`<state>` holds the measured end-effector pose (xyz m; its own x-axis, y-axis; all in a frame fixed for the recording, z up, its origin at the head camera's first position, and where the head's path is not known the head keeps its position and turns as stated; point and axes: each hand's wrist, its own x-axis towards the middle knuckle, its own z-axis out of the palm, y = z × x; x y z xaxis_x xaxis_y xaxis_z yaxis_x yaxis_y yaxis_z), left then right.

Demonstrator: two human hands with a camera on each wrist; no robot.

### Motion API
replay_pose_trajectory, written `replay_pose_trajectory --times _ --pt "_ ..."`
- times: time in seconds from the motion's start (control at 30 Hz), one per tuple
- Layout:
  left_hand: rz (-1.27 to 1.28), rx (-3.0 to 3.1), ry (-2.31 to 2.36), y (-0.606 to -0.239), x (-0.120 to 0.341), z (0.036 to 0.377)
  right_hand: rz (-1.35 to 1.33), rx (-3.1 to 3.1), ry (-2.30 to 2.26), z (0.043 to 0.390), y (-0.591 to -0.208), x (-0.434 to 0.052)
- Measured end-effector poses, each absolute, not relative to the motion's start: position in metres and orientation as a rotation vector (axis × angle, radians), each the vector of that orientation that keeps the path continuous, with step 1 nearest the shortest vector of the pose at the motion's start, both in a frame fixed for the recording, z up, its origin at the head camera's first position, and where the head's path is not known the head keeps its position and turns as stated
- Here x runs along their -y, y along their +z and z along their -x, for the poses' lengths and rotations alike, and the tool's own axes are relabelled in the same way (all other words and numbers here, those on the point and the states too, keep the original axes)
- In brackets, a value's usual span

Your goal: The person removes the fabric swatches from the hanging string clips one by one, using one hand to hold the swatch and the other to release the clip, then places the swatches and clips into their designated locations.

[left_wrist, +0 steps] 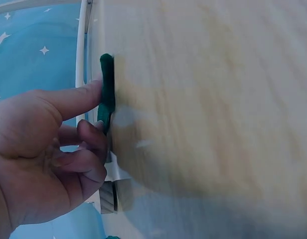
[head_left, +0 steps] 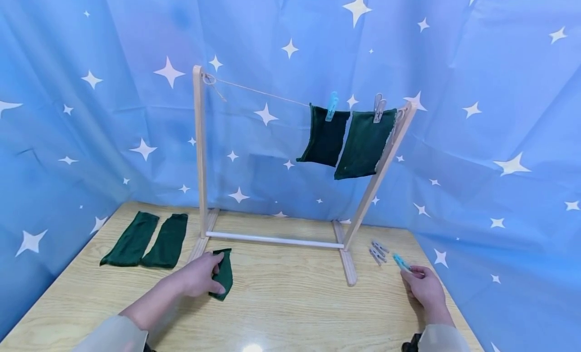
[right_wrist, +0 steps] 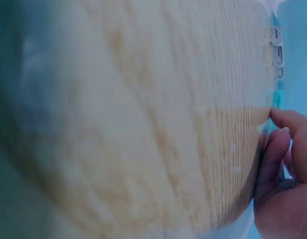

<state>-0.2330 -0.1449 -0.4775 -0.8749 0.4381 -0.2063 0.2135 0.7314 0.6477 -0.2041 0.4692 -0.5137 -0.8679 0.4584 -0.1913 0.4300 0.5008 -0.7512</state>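
Green held cloth point(head_left: 225, 273) shows edge-on only from left wrist.

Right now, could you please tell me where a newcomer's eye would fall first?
Probably on the two green cloths clipped to the string near its right end, against a starry blue curtain. Next, perhaps, on the left hand touching another cloth on the table, left of centre, and the right hand at a blue clip near the table's right edge.
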Motion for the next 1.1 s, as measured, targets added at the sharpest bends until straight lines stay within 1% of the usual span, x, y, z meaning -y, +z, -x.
replay_pose_trajectory --times 0.2,0.33,0.5,0.6,0.83,1.1 --pt "-0.524 -2.543 0.820 -0.474 0.147 0.241 0.802 2.683 1.342 0.204 -0.516 -0.469" --pt "-0.540 -2.624 0.883 -0.473 0.151 0.240 0.806 2.686 1.358 0.205 -0.516 -0.470" --pt "-0.788 -2.899 0.739 -0.475 0.156 0.236 0.798 2.695 1.344 0.206 -0.516 -0.472" --pt "-0.899 -2.914 0.627 -0.479 0.160 0.237 0.788 2.706 1.343 0.205 -0.517 -0.474" --pt "-0.787 -2.732 0.663 -0.475 0.163 0.236 0.775 2.684 1.378 0.205 -0.520 -0.475" --pt "-0.735 -2.720 0.630 -0.470 0.168 0.236 0.768 2.693 1.338 0.204 -0.517 -0.473"
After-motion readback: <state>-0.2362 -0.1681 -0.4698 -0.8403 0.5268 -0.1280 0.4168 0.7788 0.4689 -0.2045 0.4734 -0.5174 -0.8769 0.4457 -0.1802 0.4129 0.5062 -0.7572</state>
